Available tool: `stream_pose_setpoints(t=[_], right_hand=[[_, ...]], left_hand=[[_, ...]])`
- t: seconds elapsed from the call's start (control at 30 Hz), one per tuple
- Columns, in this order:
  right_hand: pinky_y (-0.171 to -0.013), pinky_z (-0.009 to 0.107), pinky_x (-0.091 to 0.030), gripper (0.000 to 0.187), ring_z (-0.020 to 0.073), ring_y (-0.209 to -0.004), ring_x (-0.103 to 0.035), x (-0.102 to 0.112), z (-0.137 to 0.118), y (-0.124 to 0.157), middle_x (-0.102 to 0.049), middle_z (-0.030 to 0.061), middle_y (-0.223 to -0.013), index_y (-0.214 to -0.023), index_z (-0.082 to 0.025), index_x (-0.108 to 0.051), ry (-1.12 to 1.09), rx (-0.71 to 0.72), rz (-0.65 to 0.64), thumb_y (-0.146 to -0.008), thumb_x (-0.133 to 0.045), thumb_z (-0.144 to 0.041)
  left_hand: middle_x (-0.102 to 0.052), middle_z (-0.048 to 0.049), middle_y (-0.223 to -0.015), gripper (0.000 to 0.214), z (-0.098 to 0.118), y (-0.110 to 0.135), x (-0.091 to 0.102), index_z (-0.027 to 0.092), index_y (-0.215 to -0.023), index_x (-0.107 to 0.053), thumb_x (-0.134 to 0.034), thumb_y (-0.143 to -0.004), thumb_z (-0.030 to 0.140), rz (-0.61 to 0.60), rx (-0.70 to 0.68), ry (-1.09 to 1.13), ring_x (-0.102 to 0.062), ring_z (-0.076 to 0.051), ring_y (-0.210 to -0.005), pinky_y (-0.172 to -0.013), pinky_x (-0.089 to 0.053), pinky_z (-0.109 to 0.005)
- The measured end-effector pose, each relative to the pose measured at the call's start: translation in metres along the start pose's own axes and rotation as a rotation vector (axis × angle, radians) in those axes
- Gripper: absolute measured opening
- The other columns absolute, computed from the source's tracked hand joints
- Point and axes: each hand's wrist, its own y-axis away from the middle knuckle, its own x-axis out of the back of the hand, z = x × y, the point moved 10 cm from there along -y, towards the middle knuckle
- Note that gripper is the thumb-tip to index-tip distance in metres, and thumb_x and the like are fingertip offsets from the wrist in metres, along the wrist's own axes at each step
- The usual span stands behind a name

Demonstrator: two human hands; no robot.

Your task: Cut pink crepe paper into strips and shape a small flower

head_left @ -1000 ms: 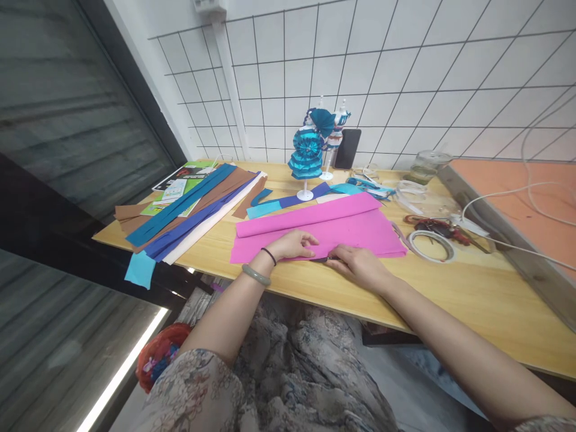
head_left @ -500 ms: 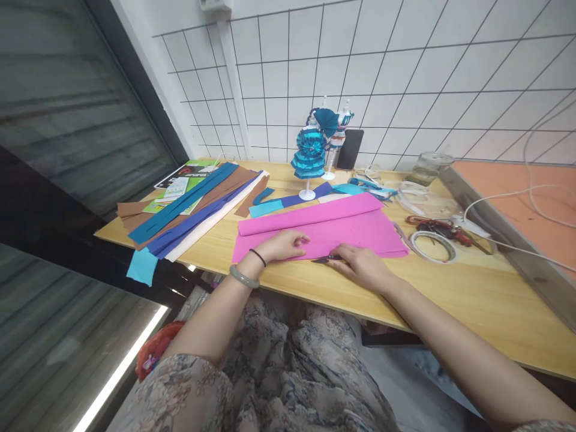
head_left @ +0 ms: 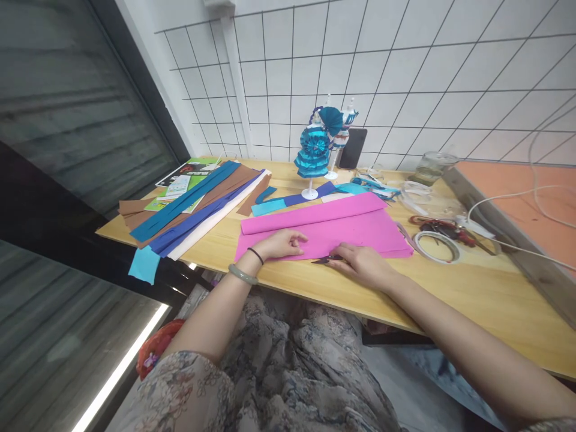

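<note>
A folded sheet of pink crepe paper (head_left: 342,225) lies on the wooden table (head_left: 450,294) in front of me. My left hand (head_left: 281,245) rests on its near left edge with fingers curled, pinching the paper. My right hand (head_left: 362,264) is closed around small dark scissors (head_left: 327,259), whose blades point left along the sheet's near edge, just right of my left hand.
Long strips of blue, brown and white paper (head_left: 198,201) lie at the left. A small mannequin in a teal paper dress (head_left: 312,153) stands behind the sheet beside a dark phone (head_left: 352,148). Tape rolls (head_left: 436,246), cables and a glass jar (head_left: 432,167) are at the right.
The scissors' blades have come into view and slid a little left along the pink sheet's near edge. My left hand's fingers have curled slightly. The view has shifted a bit.
</note>
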Motion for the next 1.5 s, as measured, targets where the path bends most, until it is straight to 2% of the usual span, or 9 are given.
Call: stream_pose_setpoints(t=[0.33, 0.93, 1.5], right_hand=[[-0.07, 0.029, -0.045, 0.032, 0.0191, -0.082, -0.062, -0.002, -0.003, -0.005, -0.065, 0.0069, -0.092, -0.098, -0.02, -0.057, -0.022, 0.006, 0.001, -0.088, -0.039, -0.043], [-0.068, 0.03, -0.044, 0.029, 0.0191, -0.079, -0.062, -0.003, -0.003, -0.003, -0.065, 0.0064, -0.09, -0.095, -0.019, -0.058, -0.02, -0.003, 0.012, -0.088, -0.039, -0.04], [-0.069, 0.03, -0.044, 0.032, 0.0194, -0.08, -0.061, -0.006, -0.012, -0.012, -0.065, 0.0076, -0.09, -0.096, -0.019, -0.058, -0.009, 0.033, 0.017, -0.088, -0.038, -0.043]], left_hand=[[-0.049, 0.0028, -0.063, 0.047, -0.002, 0.001, -0.002, 0.01, -0.111, -0.056, -0.063, -0.068, 0.027, -0.007, 0.012, 0.038, -0.042, -0.008, -0.056, -0.054, -0.035, -0.02], [-0.048, 0.0035, -0.064, 0.048, -0.002, 0.001, -0.001, 0.011, -0.109, -0.058, -0.065, -0.066, 0.029, -0.006, 0.017, 0.081, -0.041, -0.008, -0.056, -0.058, -0.036, -0.022], [-0.048, 0.0033, -0.065, 0.048, -0.007, -0.001, -0.004, 0.011, -0.111, -0.056, -0.065, -0.067, 0.028, -0.019, 0.024, 0.086, -0.04, -0.007, -0.056, -0.053, -0.034, -0.019]])
